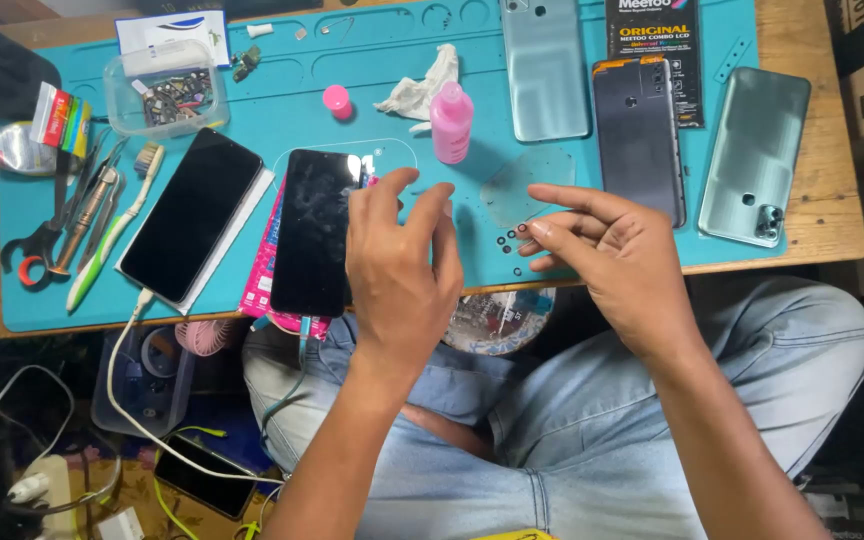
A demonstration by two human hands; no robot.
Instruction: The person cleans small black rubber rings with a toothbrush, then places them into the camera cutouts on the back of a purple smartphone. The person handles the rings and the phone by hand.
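Seated low, knees in blue jeans (572,420) nearest the camera, with a cluttered floor to the left: a white cable (142,400), a dark phone (207,478) lying flat, a small pink fan (204,336) tucked under the table's near edge.

Above the lap, a wooden table (832,215) covered almost wholly by a teal work mat (52,300).

At the near edge, middle: left hand (402,270) raised, fingers spread and loosely curled, thumb and fingertips just touching the right side of a black phone (314,232) lying screen up over a pink packet (264,262). Not gripping it.

Just right of that: right hand (607,250) half open, fingers stretched toward the left, thumb tip meeting a fingertip; whether anything tiny is pinched there cannot be told. Near those fingertips, small black rings (505,240) on the mat and a clear film piece (522,187).

Toward the left near corner: a second black phone (190,215) on a white sheet, a toothbrush (117,235), pliers and tweezers (62,225).

Further back, centre: a pink bottle (450,122), its pink cap (336,100), a crumpled white tissue (420,88).

Right side: a dark phone frame (638,140) and a pale green back cover (755,155) near the right edge.

Far edge: another pale green back cover (545,68), a black printed box (657,35), a clear parts tub (164,95) at the far left corner.
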